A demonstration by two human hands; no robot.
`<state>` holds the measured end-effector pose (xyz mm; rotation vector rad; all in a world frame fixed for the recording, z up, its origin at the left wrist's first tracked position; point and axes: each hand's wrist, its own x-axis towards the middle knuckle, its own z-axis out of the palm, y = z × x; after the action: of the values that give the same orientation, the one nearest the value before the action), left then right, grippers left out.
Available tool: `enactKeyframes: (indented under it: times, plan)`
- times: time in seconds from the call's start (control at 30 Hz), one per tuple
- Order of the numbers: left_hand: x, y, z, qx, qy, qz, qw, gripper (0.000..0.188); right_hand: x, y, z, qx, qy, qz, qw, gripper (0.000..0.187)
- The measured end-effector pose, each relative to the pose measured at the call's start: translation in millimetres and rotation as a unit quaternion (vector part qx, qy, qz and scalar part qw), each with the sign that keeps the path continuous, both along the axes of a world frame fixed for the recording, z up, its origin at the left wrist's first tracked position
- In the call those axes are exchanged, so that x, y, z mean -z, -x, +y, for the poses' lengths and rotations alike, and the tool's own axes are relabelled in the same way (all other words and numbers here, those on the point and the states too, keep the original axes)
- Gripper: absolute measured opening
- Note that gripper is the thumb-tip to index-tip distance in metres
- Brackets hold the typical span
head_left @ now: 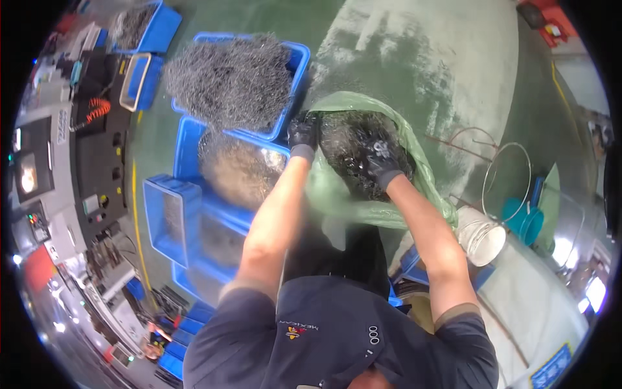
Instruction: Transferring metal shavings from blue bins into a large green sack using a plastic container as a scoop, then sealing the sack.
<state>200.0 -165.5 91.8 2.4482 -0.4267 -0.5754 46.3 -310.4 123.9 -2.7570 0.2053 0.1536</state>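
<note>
A light green plastic bag (421, 152) stands wide at the mouth in front of me, filled with dark, curly metal shavings (343, 139). Both my hands wear black gloves. My left hand (302, 134) is at the bag's left rim and looks closed on its edge, though its fingertips are hard to make out. On the shavings inside the bag lies my right hand (382, 159), its fingers spread and partly lost against the dark metal. Just left of the bag, a blue bin (299, 61) carries a tall heap of grey shavings (227, 81).
More blue bins (172, 217) stand at my left, some with shavings. Farther left is a machine (61, 175) behind a yellow floor line. To my right are a white bucket (481, 236), a teal bucket (523, 223) and a metal hoop (484, 181). White patches mark the green floor (363, 65).
</note>
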Motion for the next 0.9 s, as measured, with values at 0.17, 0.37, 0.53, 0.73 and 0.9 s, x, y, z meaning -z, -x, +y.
enactKeyframes:
  times: [0.17, 0.37, 0.53, 0.73, 0.9]
  plan:
    - [39, -16, 15, 0.101, -0.103, -0.061, 0.988, 0.033, -24, 3, 33, 0.049, -0.011, 0.097, 0.994, 0.061]
    - [48, 61, 61, 0.131, 0.208, -0.138, 0.959, 0.044, 8, -10, 83, -0.026, 0.018, 0.245, 0.969, 0.048]
    - [52, 136, 77, 0.049, 0.159, 0.047, 0.985, 0.034, 154, 26, 109, -0.147, -0.099, 0.196, 0.964, 0.038]
    - [-43, 94, 100, 0.104, 0.227, 0.082, 0.965, 0.034, 173, -39, 81, -0.143, -0.073, 0.281, 0.946, 0.039]
    - [-30, 40, 105, 0.017, 0.136, 0.168, 0.976, 0.029, 96, -131, 82, -0.1, -0.015, 0.347, 0.933, 0.04]
